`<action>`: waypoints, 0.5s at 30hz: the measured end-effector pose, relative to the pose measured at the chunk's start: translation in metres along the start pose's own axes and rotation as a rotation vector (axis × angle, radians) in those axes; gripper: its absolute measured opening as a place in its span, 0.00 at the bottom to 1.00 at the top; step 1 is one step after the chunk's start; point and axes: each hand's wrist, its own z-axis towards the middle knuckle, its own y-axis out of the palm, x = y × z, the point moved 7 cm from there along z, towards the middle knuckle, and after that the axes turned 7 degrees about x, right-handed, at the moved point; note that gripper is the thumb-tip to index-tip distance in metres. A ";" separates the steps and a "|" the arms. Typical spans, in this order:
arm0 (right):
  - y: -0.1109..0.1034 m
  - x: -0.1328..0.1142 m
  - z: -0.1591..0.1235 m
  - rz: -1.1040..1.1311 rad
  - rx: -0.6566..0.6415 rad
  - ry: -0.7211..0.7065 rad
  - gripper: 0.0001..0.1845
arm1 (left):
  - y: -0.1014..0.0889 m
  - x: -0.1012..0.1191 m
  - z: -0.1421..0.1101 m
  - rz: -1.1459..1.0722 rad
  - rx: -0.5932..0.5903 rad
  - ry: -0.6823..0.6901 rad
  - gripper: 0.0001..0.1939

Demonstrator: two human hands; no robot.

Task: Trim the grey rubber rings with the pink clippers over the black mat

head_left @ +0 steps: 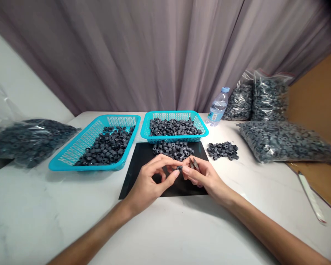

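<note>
My left hand (153, 175) pinches a small black cylinder with a hole (179, 168) between thumb and forefinger. Meeting it over the black mat (132, 180), my right hand (200, 173) has its thumb and fingertips against the same small cylinder. A tool with two dark pointed jaws (194, 164), like small nippers, is tucked in my right hand; its handles are mostly hidden by the palm and fingers. Just beyond both hands, a pile of black cylinders (173, 149) lies at the mat's back edge, close to the fingertips.
Two blue baskets (124, 162) (175, 138) hold more cylinders. A loose heap (223, 150) lies right of the mat. Filled plastic bags stand and lie at right (284, 140) and left (41, 138). A water bottle (218, 106) and a white strip-like object (311, 198) are at right.
</note>
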 end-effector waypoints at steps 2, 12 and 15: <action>-0.001 -0.001 0.000 -0.024 0.014 -0.006 0.15 | 0.001 0.000 0.000 0.002 -0.003 -0.001 0.13; -0.005 -0.001 0.002 -0.082 0.049 -0.019 0.15 | 0.000 -0.003 -0.002 -0.016 -0.006 -0.056 0.11; -0.003 -0.001 0.002 -0.083 0.043 -0.017 0.15 | 0.000 -0.006 -0.002 -0.015 0.026 -0.091 0.09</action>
